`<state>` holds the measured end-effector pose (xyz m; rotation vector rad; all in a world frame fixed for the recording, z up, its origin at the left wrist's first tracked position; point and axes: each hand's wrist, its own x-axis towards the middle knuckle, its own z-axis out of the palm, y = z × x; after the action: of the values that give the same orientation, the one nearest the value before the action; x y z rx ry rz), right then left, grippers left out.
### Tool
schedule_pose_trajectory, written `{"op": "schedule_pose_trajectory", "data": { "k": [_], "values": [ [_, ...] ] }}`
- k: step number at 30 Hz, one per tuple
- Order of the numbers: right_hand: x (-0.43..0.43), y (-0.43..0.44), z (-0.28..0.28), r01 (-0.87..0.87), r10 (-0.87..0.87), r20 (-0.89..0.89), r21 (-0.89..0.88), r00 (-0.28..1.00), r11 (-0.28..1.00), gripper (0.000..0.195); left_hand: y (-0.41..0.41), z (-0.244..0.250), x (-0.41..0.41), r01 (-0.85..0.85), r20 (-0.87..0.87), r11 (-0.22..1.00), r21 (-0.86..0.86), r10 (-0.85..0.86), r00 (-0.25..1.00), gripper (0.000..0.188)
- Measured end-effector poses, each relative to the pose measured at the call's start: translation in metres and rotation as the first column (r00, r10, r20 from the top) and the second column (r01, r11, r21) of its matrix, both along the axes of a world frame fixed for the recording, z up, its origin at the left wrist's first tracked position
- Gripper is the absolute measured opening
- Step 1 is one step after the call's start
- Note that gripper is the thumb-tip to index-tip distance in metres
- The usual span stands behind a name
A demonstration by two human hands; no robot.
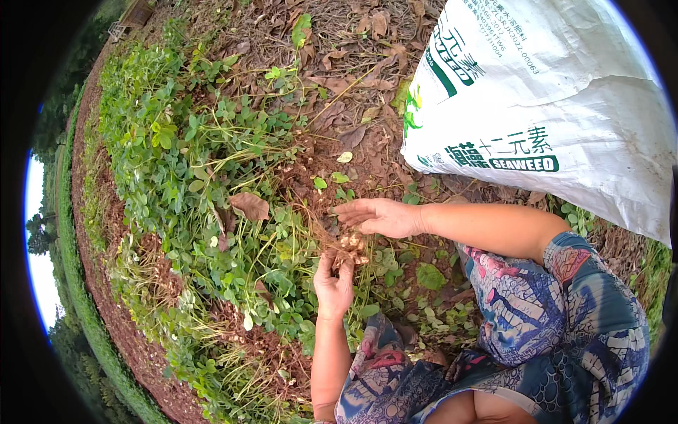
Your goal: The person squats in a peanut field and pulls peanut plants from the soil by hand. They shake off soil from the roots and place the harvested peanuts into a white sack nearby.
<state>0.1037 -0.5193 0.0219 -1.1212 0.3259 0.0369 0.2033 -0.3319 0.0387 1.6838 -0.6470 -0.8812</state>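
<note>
My left hand (pixel 335 289) comes up from the lower edge and grips a cluster of peanut pods (pixel 352 245) with soil-stained roots between thumb and fingers. Just above the pods is my right hand (pixel 378 216), reaching in from the right, its fingers stretched out and none closed on the cluster. Whether it touches the pods or roots cannot be told. Leafy green peanut plants (pixel 212 233) lie in a long heap to the left of both hands, their stems and roots turned towards me in places.
A large white woven sack (pixel 529 106) with green print stands at the upper right. Reddish soil (pixel 318 153) with dry brown leaves lies above my hands. More pulled plants with exposed roots (pixel 249 331) are at the lower left. A basket-like container (pixel 136 13) sits far off at the upper left.
</note>
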Motion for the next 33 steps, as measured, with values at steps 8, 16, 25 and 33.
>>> {"op": "schedule_pose_trajectory", "data": {
  "k": [8,16,25,33],
  "values": [
    [0.008,0.022,0.02,0.059,0.003,-0.154,0.397,0.988,0.916,0.039,-0.003,0.003,-0.008,-0.291,0.247,0.956,0.045,0.272,0.93,0.019],
    [0.03,0.029,0.019,0.031,-0.074,-0.092,-0.405,0.993,0.914,0.019,-0.012,0.013,-0.023,-0.065,0.357,0.977,0.204,-0.013,0.934,0.014],
    [0.036,0.027,0.001,-0.218,0.245,0.043,-0.329,0.969,0.919,0.026,-0.002,0.01,0.001,0.107,-0.56,0.993,-0.058,-0.122,0.82,0.015],
    [0.004,0.03,-0.001,0.03,0.189,-0.262,0.654,0.946,0.756,0.02,-0.015,0.013,-0.008,-0.061,-0.688,0.997,0.046,0.076,0.722,0.017]
  ]
}}
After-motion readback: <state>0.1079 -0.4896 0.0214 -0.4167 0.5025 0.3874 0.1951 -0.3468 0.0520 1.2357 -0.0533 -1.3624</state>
